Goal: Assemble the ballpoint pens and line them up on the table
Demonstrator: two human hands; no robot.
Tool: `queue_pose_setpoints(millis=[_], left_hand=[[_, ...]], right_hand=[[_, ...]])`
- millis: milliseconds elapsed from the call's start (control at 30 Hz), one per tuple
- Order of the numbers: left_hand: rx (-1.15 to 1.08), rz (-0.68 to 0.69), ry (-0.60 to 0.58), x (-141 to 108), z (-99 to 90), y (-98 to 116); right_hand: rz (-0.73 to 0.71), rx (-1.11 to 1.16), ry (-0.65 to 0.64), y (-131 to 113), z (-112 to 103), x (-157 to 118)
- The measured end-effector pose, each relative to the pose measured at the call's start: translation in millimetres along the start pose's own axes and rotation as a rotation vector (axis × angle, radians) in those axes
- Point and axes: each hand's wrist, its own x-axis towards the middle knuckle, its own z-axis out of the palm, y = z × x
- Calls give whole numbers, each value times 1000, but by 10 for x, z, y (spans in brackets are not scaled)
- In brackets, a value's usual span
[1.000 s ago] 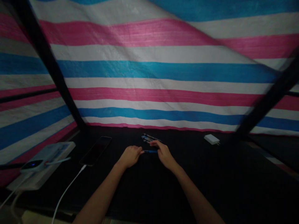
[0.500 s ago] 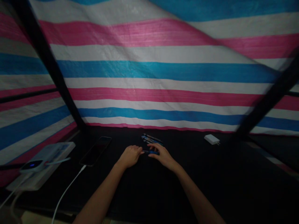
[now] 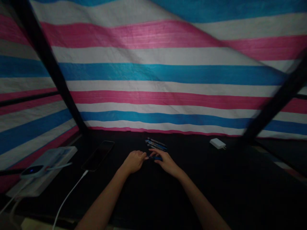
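1. The left hand (image 3: 133,161) and right hand (image 3: 166,163) are close together near the middle of the counter (image 3: 216,195), both curled rather than spread. The right hand's fingers curve over a blue pen (image 3: 154,157), apparently pinching its barrel against the thumb. The left hand's fingertips (image 3: 144,155) meet the pen's left end, but in this dim light I cannot tell whether they grip it.
2. The blue pen lies roughly level between the hands, its ends partly hidden by the fingers, and it looks to be held just above the counter.
3. Just beyond the hands, toward the counter's far edge, lies a bunch of pens (image 3: 155,144), side by side and slightly fanned. So one pen is at the hands, apart from the bunch, while the others lie untouched.
4. Left of the hands, a black phone (image 3: 98,155) lies at an angle, with a white charging cable (image 3: 68,198) running from it toward the near edge.
5. At the left edge, a power bank (image 3: 31,170) with a small blue light sits on a white box (image 3: 49,172).
6. Toward the far right, a white plug charger (image 3: 217,143) lies near the far edge.
7. Behind the counter hangs a pink, blue and white striped tarpaulin (image 3: 153,76), crossed by black frame poles (image 3: 49,70).
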Motion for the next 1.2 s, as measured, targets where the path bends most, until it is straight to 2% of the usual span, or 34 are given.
queue_pose_setpoints(millis=[67,200,333,400,500,700,800,900,1100,1200], left_hand=[[-1,0,9,-3,2,-2],[-2,-5,-6,4,7,3],[-3,-25,-28,14,2,12],[-10,-41,-27,15,-10,13],[-19,-52,-28,11,-33,2],[-11,-128,-21,1,-65,-65],[-9,-135,-25,-2,-68,-71],[-18,-112,-25,0,-56,-40],[-32,-61,-57,14,-37,33],[-36,-76,-61,20,-37,31]], right_hand=[[-19,-6,24,-8,8,-2],[106,-27,-58,-11,2,-5],[52,-144,46,2,-29,-1],[40,-158,36,0,-46,1],[74,-235,31,-15,-82,-1],[103,-370,173,-37,-234,-5],[97,-366,202,-25,-286,-4],[52,-330,161,-19,-272,-7],[-56,-137,83,-28,-72,-8],[-77,-94,110,-30,2,0]])
